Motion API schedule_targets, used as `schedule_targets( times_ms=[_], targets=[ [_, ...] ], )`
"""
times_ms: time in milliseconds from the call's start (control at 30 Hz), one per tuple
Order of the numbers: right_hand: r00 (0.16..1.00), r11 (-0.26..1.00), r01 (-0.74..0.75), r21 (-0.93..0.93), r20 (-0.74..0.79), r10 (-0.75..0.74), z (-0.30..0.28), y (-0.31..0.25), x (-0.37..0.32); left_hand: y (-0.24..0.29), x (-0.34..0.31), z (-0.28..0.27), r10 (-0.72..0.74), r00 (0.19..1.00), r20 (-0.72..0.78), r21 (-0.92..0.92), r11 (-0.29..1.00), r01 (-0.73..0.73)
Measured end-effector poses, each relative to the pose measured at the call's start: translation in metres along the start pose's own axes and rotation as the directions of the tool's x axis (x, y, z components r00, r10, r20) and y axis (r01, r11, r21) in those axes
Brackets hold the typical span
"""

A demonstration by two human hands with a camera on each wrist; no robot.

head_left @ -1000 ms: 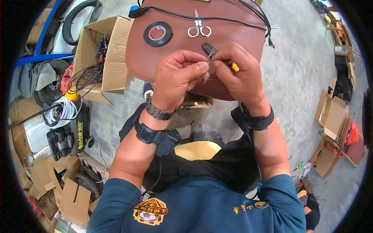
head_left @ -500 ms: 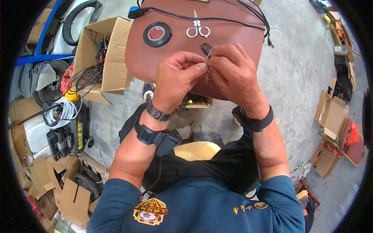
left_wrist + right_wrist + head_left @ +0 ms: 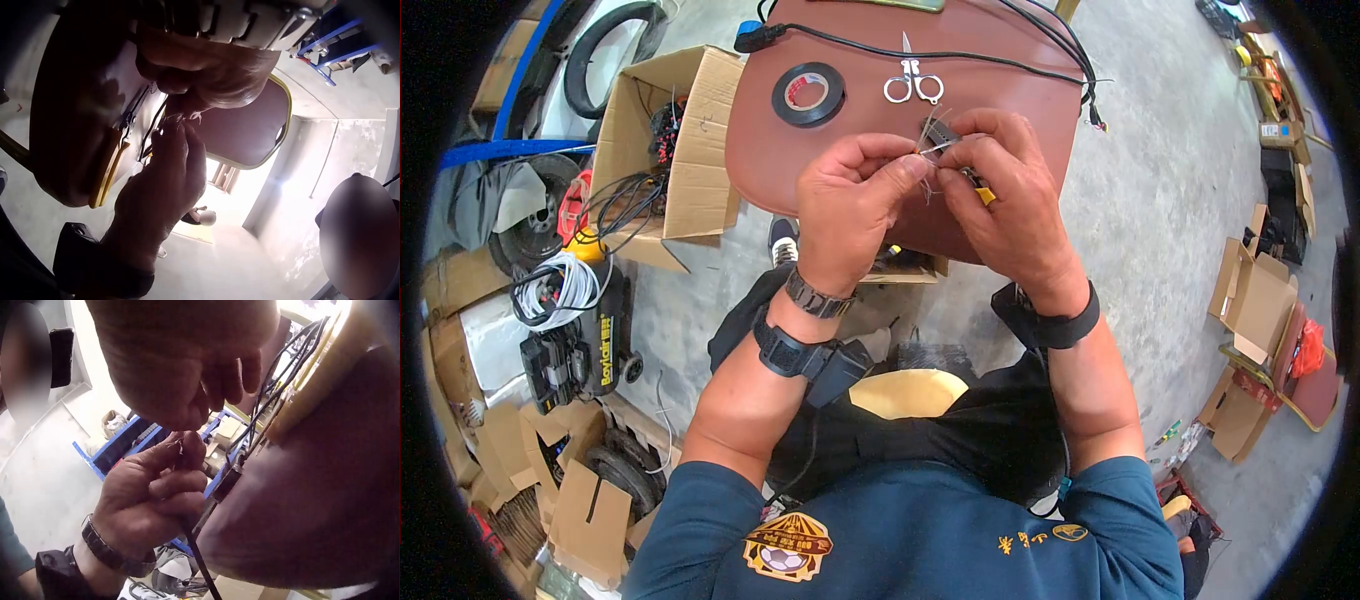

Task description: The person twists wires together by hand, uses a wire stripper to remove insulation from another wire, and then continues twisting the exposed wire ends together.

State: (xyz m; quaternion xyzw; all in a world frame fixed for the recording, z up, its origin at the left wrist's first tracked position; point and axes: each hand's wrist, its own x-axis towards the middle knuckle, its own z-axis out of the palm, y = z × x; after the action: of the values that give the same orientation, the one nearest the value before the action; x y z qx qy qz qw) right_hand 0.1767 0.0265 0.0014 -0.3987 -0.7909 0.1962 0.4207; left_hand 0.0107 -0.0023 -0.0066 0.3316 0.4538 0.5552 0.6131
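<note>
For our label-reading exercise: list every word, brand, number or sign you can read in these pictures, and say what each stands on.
"Boylair": yellow letters on the black machine at the left.
Badge on the blue shirt: lettering too small to read.
Yellow characters on the shirt's chest: too blurred to read.
Red label inside the tape roll: unreadable.
Wrist views: no text.
</note>
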Motion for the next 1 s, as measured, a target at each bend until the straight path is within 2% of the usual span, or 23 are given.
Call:
schedule_targets(
  times_ms=[367,467,567,600,667,700,800,900,1000],
  targets=[
    [0.993,0.990,0.118,-0.081,-0.009,-0.119,0.009,0.000,-0.004,0.000,0.003,-0.007,-0.058,0.998,-0.037,-0.084,0.995,0.055],
    [0.995,0.995,0.099,0.012,-0.020,-0.099,0.009,-0.004,-0.003,0.005,0.004,-0.002,-0.027,0.996,-0.088,-0.069,0.997,0.021],
    [0.999,0.990,0.024,0.139,-0.024,-0.021,0.004,-0.003,-0.004,0.005,0.005,-0.007,-0.018,0.998,-0.052,-0.083,0.996,0.014],
    [0.994,0.960,-0.098,0.262,-0.027,0.109,0.004,-0.003,-0.004,0.006,0.005,-0.008,-0.037,0.998,-0.042,-0.073,0.997,0.034],
    [0.933,0.810,-0.321,0.491,0.017,0.359,0.007,-0.002,-0.007,0.010,0.005,-0.010,-0.075,0.997,-0.022,-0.053,0.996,0.074],
    [0.908,0.747,-0.366,0.555,0.038,0.416,0.008,0.000,-0.007,0.011,0.004,-0.010,-0.088,0.996,0.003,-0.090,0.992,0.088],
    [0.846,0.496,-0.494,0.714,0.261,0.465,0.005,0.004,-0.005,0.012,0.004,-0.010,-0.125,0.989,0.073,-0.185,0.973,0.136],
    [0.807,0.388,-0.559,0.732,0.375,0.455,0.002,0.002,-0.004,0.013,0.005,-0.010,-0.155,0.980,0.127,-0.235,0.955,0.181],
    [0.789,0.418,-0.595,0.687,0.399,0.467,0.001,0.001,-0.004,0.014,0.005,-0.011,-0.172,0.970,0.172,-0.233,0.949,0.210]
  ],
)
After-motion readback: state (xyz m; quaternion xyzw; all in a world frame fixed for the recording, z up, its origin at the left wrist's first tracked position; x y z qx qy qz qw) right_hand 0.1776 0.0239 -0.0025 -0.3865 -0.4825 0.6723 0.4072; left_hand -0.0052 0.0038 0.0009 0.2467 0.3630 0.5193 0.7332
